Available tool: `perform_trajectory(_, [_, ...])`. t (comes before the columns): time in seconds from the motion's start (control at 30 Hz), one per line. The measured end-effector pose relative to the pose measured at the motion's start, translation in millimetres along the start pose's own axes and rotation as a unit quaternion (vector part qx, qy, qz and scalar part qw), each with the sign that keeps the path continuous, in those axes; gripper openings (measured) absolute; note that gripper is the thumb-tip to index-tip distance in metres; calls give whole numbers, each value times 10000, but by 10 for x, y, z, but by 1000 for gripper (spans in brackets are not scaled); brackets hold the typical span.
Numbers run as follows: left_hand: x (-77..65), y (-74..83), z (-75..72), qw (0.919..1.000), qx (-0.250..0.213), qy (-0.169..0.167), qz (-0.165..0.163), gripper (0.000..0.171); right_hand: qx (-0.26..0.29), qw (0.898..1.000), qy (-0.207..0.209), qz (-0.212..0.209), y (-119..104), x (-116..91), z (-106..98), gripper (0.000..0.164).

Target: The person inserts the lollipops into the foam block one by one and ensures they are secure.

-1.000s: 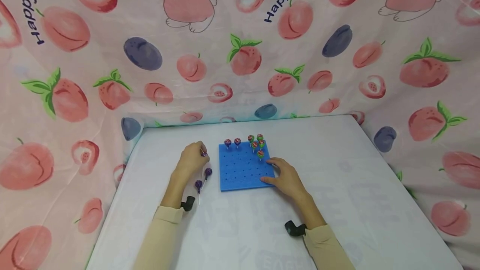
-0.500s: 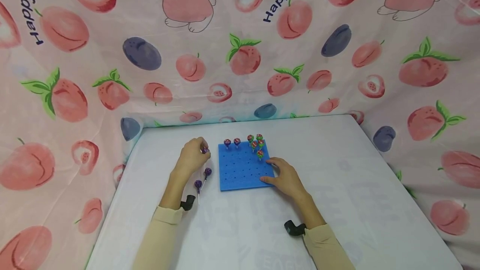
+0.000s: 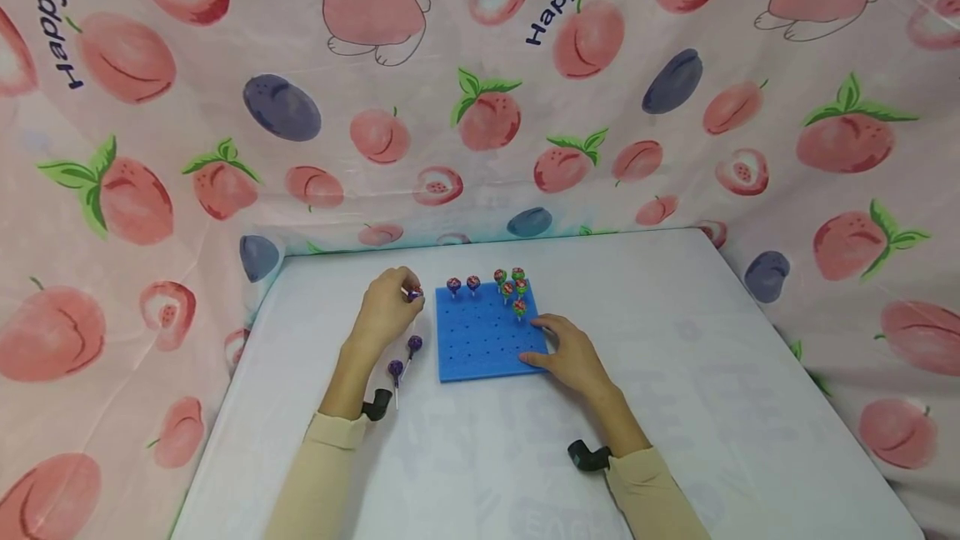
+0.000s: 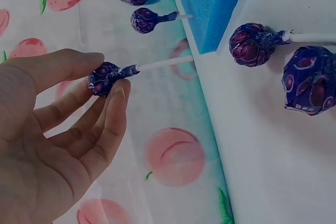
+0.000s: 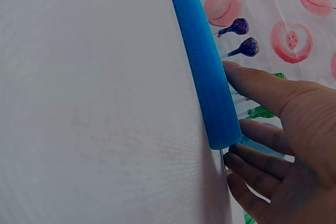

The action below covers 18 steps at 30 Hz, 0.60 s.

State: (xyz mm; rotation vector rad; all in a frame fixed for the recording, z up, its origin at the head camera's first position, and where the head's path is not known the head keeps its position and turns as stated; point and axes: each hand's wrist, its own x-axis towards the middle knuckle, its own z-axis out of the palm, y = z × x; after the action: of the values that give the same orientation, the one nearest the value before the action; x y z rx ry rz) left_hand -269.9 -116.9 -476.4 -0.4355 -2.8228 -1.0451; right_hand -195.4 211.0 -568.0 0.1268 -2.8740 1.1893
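In the head view my left hand [image 3: 381, 311] is raised just left of a blue foam board [image 3: 480, 338] dotted with holes. Thumb and fingertips pinch the wrapped head of a purple lollipop [image 4: 103, 79]; its white stick points down, apart from the board. Two more purple lollipops [image 3: 453, 283] stand upright in the board's back-left holes. Several green-and-red lollipops [image 3: 520, 307] stand at its back right. My right hand [image 3: 573, 357] rests at the board's right edge, thumb and fingertips touching it, fingers extended and spread in the right wrist view.
Two loose purple lollipops, one [image 3: 415, 343] behind the other [image 3: 395, 368], lie on the white tabletop [image 3: 675, 407] between my left forearm and the board. A fruit-printed cloth [image 3: 420, 90] hangs behind the table and along both sides.
My left hand has moved a little away from me and to the right, carrying the purple lollipop. The right hand and the board stay where they were.
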Motion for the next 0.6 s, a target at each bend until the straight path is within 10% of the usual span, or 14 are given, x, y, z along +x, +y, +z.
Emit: perform_trajectory(0.6, [39,36,-40,9989,-303,165,307,17,-92,10000,13,3,-26,9,-8,70])
